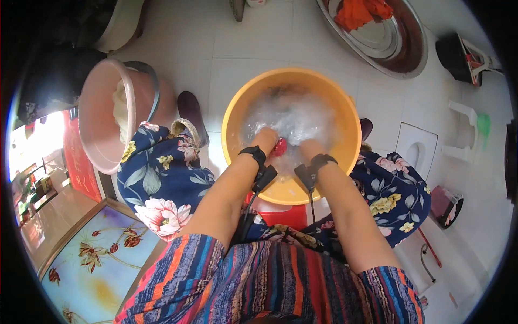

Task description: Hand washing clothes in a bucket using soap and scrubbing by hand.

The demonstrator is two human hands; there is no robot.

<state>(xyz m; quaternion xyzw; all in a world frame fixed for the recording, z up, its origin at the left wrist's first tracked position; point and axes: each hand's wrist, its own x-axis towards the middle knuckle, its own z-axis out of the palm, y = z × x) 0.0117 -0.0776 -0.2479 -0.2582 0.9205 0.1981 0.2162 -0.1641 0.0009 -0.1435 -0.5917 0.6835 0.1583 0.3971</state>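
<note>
A round yellow basin (231, 108) stands on the floor between my knees, holding cloudy, sudsy water (291, 110). Both my forearms reach down into it. My left hand (265, 136) dips into the foam on the left, its fingers hidden by water and suds. To its right, my right hand (309, 144) is under up to about the wrist, fingers also out of sight. A small red thing (279, 147) shows between the hands, close against the left one; its kind is unclear. Something dark lies blurred in the water at the far side.
A pink bucket (97, 135) with pale cloth inside is at the left. At the far right sits a large metal basin (415, 51) holding orange-red cloth (356, 13). A white plastic stool (463, 129) and a squat toilet (416, 151) are on the right.
</note>
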